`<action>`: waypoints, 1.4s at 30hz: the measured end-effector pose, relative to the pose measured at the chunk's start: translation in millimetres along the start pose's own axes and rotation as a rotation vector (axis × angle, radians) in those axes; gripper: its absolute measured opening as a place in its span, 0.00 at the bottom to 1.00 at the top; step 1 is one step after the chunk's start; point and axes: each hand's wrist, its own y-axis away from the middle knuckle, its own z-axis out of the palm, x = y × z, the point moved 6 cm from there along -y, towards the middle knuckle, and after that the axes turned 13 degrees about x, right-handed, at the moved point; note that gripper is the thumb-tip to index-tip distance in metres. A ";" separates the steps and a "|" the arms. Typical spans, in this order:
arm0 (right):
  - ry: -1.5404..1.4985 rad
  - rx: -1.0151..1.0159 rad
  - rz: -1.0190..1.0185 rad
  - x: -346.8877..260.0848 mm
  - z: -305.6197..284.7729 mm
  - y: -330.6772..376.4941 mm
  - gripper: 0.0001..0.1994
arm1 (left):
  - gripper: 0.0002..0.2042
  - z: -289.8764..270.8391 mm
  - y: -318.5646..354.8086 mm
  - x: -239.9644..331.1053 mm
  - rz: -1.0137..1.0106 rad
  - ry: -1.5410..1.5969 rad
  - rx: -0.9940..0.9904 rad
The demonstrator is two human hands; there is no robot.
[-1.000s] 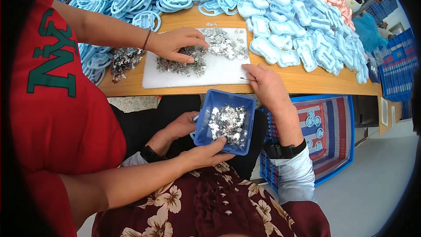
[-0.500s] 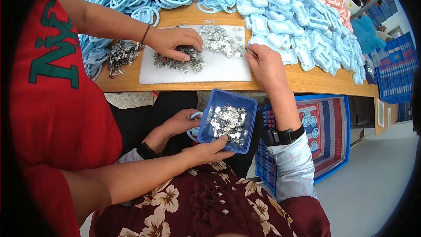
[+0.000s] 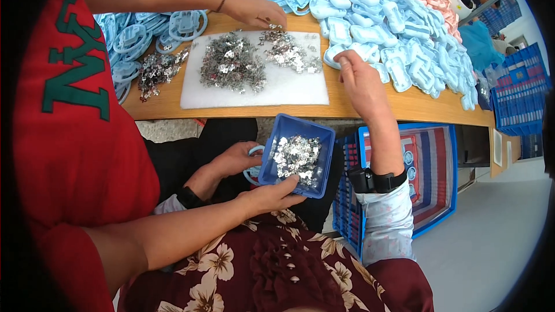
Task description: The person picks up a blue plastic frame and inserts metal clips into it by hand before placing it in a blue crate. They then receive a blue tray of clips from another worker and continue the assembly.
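Since a second ago, our right hand (image 3: 364, 84) has shifted from the edge of the white pad (image 3: 295, 91) toward the pale blue pieces (image 3: 384, 29), while a co-worker's hand (image 3: 260, 13) has left the larger metal heap (image 3: 231, 62). Our right fingers curl close together; we cannot tell whether they pinch anything. Our left hand (image 3: 232, 160) grips a light blue ring-shaped part (image 3: 252, 171) just beside the blue bin (image 3: 303, 126). That bin, held tilted off the counter (image 3: 347, 110), could spill its clips if our left hand knocks it or the co-worker's supporting grip slips.
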 end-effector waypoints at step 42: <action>0.094 -0.139 -0.006 8.5 53.8 -32.4 0.09 | 0.27 37.0 -14.2 17.3 -0.145 -0.364 0.164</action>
